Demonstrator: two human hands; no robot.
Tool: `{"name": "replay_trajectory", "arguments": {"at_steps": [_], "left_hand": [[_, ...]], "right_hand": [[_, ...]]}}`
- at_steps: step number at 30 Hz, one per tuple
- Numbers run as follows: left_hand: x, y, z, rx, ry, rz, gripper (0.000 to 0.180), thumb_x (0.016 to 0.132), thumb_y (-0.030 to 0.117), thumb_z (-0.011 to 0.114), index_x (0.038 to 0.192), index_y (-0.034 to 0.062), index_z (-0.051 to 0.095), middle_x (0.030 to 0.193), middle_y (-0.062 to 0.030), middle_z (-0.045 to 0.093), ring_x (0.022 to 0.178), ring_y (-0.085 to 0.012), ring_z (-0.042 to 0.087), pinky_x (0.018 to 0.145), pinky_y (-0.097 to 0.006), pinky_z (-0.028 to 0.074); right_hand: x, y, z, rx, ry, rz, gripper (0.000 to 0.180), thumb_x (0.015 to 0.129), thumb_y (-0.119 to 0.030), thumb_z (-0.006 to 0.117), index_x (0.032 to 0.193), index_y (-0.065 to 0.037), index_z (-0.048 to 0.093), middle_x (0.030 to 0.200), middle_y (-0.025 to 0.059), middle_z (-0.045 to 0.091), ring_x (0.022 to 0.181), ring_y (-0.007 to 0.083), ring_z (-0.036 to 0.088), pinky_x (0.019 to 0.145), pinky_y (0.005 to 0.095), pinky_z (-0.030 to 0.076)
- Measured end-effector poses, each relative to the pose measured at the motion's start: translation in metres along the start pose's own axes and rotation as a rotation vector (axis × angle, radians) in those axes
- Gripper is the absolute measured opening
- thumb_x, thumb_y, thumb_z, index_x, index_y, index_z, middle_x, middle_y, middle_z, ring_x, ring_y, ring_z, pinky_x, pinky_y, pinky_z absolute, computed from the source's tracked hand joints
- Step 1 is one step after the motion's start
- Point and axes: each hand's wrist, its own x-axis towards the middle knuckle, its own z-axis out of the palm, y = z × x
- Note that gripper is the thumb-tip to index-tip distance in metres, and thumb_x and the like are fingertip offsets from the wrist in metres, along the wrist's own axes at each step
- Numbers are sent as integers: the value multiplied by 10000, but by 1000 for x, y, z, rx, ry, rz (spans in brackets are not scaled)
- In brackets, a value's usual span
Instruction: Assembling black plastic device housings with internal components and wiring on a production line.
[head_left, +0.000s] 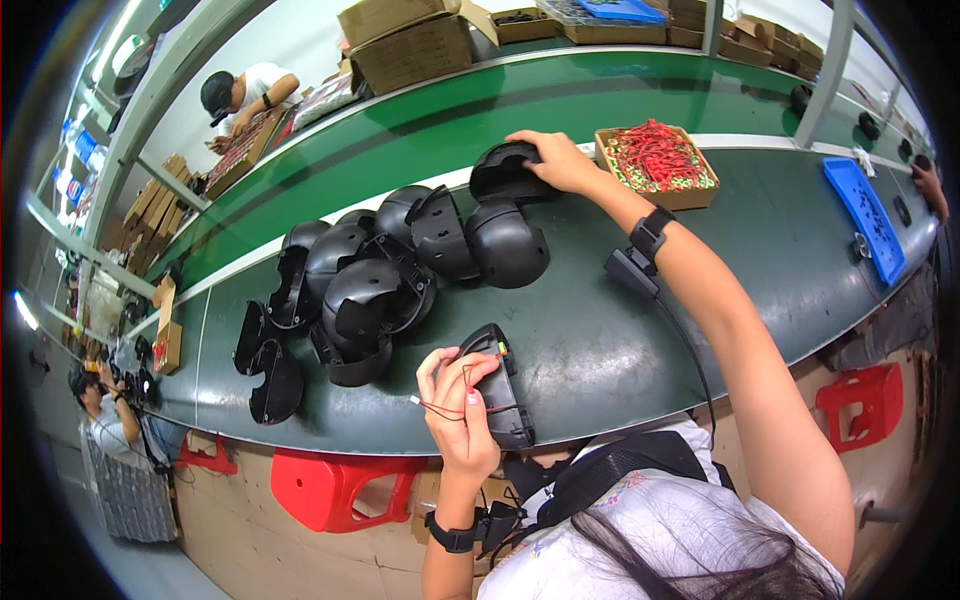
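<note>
My left hand (460,410) is closed with thin red and black wires (466,378) running between its fingers. A small white connector (415,400) shows at a wire's end. Under these fingers a black plastic shell (515,428) lies near the table's front edge, with a small green and red part (501,349) at its far end. Farther off, my right hand (560,163) grips the rim of a black rounded shell (500,172), its thumb inside the hollow. Several more black domed shells (507,243) lie heaped to the left of my right hand, some nested together.
An open cardboard box (685,198) of red-wired parts stands right of my right hand. A blue tray (865,220) with small dark pieces lies at the far right. Beyond runs a green conveyor belt (420,120). Red stools (325,490) stand below the table (620,370). Other people work at left.
</note>
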Motion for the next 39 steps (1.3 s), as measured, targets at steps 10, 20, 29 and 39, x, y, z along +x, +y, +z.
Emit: {"name": "replay_trajectory", "arguments": {"at_steps": [10,20,29,39], "left_hand": [[11,-13,19,-124,17,4,329,895,174,391,953,-6,660,982,-136,647,1113,-308,449,992,-424,321],[22,-8,39,-201,-38,50,334,895,189,406,964,-12,664,1014,-147,644,1133,-315,452,998,-438,324],[19,6,52,-176,-93,71,299,846,90,431,971,-41,669,1045,-125,628,1156,-341,422,1004,-457,342],[27,11,57,-206,-212,58,339,850,146,428,969,-48,679,1034,-135,627,1164,-348,420,996,-476,335]], "right_hand": [[-111,-64,-62,839,150,328,572,826,-228,687,1298,-52,416,1225,119,501,1139,205,496,972,319,397],[-235,-117,-62,679,-152,-16,726,674,-303,840,1161,-79,350,1259,150,349,1178,281,420,989,414,360],[-217,-138,-54,635,-242,261,677,778,-286,760,1306,-26,425,1166,182,588,939,262,639,786,340,499],[-190,-133,-90,53,-210,287,491,863,-372,624,1191,-14,551,996,211,668,775,274,680,682,363,517]]}}
